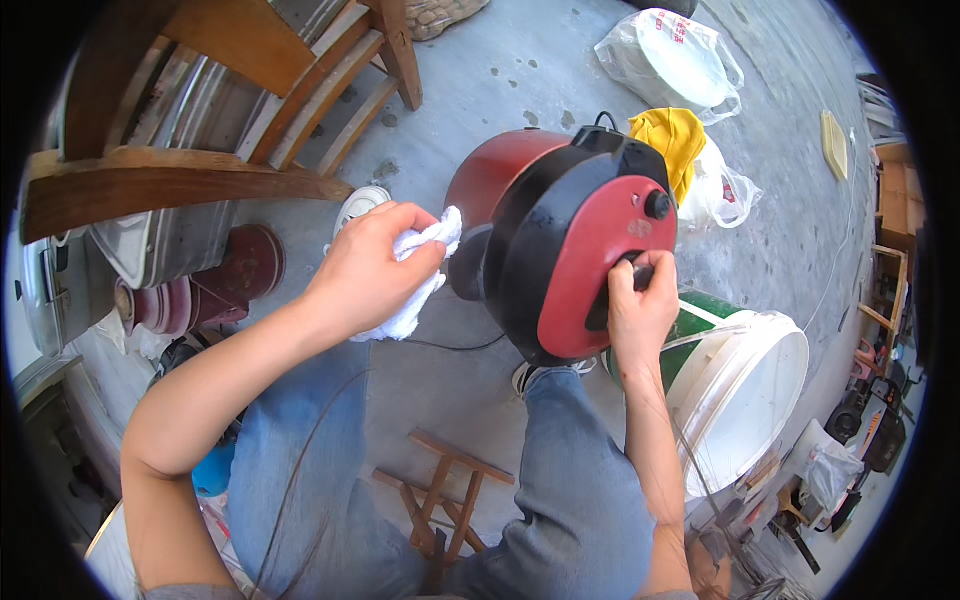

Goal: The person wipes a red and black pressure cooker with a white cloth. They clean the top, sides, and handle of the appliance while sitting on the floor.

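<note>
A red and black electric pressure cooker [525, 225] stands before me, its lid tilted towards me and to the right. My right hand [643, 300] grips the black lid handle [600, 304], in the middle of the red lid panel. Left of the cooker, my left hand [382, 262] holds a bunched white cloth [409, 315] between thumb and fingers, close to the cooker's side. A black round valve knob [657, 204] sits near the far end of the lid panel. Whether the lid is locked on the body cannot be told.
A green and white bucket [735, 390] with a white lid stands right of my knee. Beyond the cooker lie a yellow cloth [669, 146] and plastic bags [671, 64]. Wooden furniture [187, 176] is at the left, with a dark red object [251, 262] below. A small wooden stand [446, 495] is between my legs.
</note>
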Demonstrator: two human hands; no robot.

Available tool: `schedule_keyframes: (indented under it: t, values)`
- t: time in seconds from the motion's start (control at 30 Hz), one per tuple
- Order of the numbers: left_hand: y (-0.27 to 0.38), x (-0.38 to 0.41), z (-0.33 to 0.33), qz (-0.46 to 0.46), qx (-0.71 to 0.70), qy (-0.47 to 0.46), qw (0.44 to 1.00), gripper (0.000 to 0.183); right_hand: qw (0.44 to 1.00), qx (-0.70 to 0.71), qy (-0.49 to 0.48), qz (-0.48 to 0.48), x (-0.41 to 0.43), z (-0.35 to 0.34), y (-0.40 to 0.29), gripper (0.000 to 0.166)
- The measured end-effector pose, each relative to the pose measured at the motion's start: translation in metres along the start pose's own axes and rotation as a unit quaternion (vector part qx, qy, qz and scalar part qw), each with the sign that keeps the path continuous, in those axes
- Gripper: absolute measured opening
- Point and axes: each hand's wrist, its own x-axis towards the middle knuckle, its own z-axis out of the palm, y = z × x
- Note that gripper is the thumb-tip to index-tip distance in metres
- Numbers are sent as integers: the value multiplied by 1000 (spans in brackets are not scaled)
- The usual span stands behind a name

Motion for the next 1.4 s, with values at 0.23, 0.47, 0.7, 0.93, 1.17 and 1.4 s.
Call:
schedule_keyframes:
  t: [0.23,0.47,0.7,0.93,1.17,1.4]
  values:
    - [96,-115,-72,75,36,54,995,26,975,-138,-135,-106,27,50,-65,45]
    - [103,-163,-68,99,-119,166,974,22,943,-208,-201,-163,31,46,-81,61]
    - [48,-132,-72,-1,-280,193,941,22,980,-139,-43,-133,-15,23,-71,46]
    - [52,-125,-68,24,-353,199,914,22,982,-38,15,186,23,29,56,59]
    - [67,-132,-71,1,-309,198,930,21,929,214,-134,270,98,65,71,59]
    - [63,-122,-66,8,-269,184,945,21,906,281,-152,279,110,59,88,34]
